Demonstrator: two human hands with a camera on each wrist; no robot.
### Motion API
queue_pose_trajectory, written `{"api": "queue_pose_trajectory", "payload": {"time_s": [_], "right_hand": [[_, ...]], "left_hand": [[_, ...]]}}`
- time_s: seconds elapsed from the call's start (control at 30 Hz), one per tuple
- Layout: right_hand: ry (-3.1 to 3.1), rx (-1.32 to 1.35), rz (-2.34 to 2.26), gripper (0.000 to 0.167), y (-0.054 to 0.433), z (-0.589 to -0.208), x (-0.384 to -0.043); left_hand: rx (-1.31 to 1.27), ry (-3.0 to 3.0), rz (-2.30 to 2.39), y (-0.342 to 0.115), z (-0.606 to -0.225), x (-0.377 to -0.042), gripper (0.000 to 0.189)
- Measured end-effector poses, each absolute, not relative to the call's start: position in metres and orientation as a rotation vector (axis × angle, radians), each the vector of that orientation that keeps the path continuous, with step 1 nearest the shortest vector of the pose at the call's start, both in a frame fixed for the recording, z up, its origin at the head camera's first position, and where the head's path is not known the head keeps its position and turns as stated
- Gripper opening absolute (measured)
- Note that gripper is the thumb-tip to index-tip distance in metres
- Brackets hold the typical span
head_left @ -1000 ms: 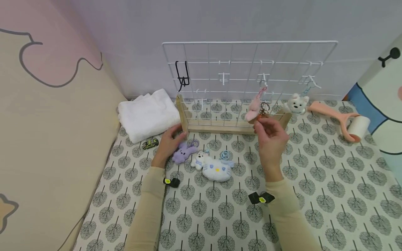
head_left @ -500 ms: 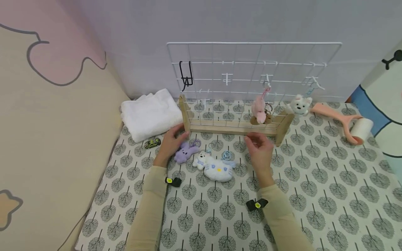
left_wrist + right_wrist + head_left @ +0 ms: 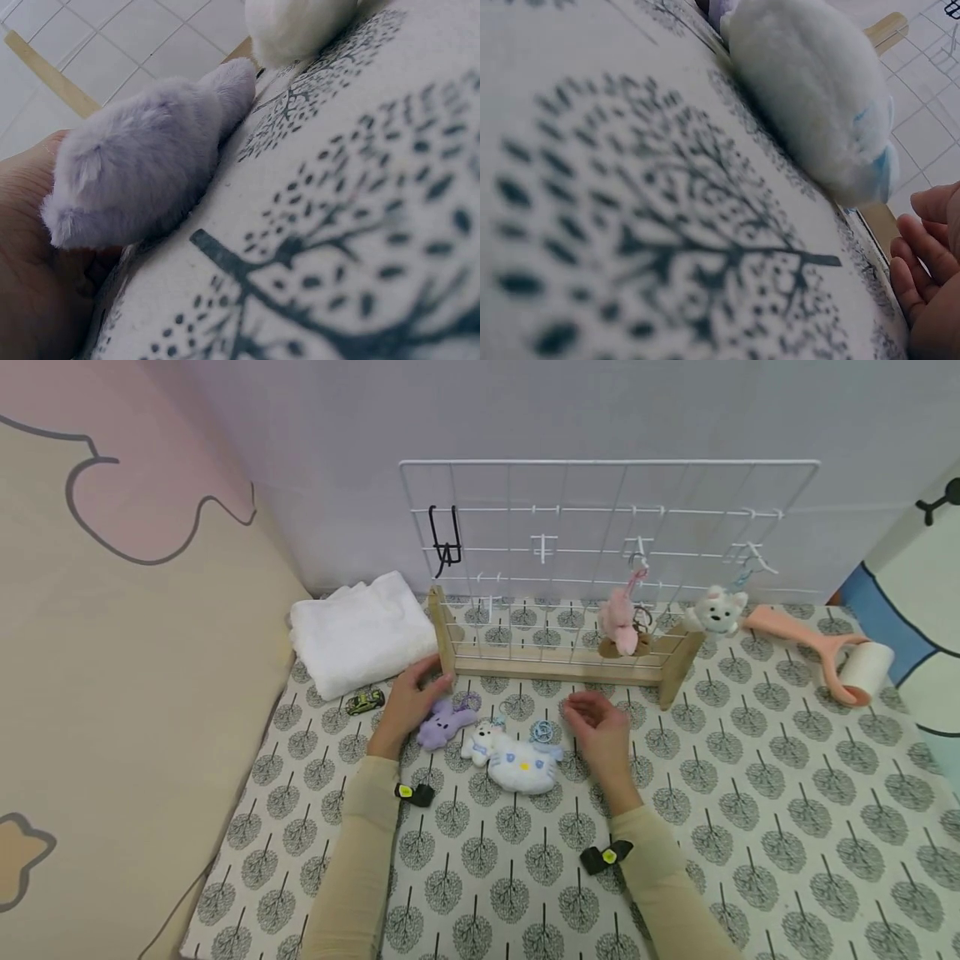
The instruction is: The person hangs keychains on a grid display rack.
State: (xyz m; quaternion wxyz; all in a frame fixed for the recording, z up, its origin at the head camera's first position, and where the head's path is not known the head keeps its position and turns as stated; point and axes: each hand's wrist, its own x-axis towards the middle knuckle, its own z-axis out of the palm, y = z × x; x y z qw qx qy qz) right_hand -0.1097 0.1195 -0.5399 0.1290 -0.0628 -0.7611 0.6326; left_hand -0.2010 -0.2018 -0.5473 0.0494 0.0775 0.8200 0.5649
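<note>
My left hand (image 3: 408, 697) rests against the left wooden foot (image 3: 442, 631) of a white wire grid rack (image 3: 551, 578), its fingers beside the foot's base. Just right of this wrist lies a purple plush rabbit keychain (image 3: 444, 727). My right hand (image 3: 600, 731) holds nothing, fingers loosely bent, over the cloth to the right of a white cat-face plush keychain (image 3: 521, 767) with a blue ring (image 3: 542, 732). Between the two plushes lies a small white dog keychain (image 3: 480, 743). A pink plush keychain (image 3: 619, 620) and a white plush dog (image 3: 717, 610) hang from the rack's hooks.
A folded white towel (image 3: 363, 635) and a toy car (image 3: 365, 702) lie left of the rack. An orange-handled lint roller (image 3: 825, 660) lies at the right. A black hook (image 3: 446, 543) and white hook (image 3: 543, 548) are on the grid. A brown thing (image 3: 611, 649) hangs behind the pink plush.
My right hand let go of the things hanging on the rack and moved down and left toward the cat-face plush. The pink plush now hangs by itself. The left hand stayed at the wooden foot.
</note>
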Motion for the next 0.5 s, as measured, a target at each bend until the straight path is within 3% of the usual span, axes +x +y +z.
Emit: {"api": "queue_pose_trajectory", "payload": {"time_s": [0.27,0.5], "right_hand": [[-2.424,-0.073,1.717,0.026,0.1189,-0.5453,-0.1037],[-2.590,0.201,1.525,0.035,0.1200,-0.5463,-0.1004]], "left_hand": [[0.241,2.524,1.703,-0.2036,-0.5476,-0.2012,0.058],[0.255,2.499,1.725,-0.2030,-0.5497,-0.2025,0.058]]}}
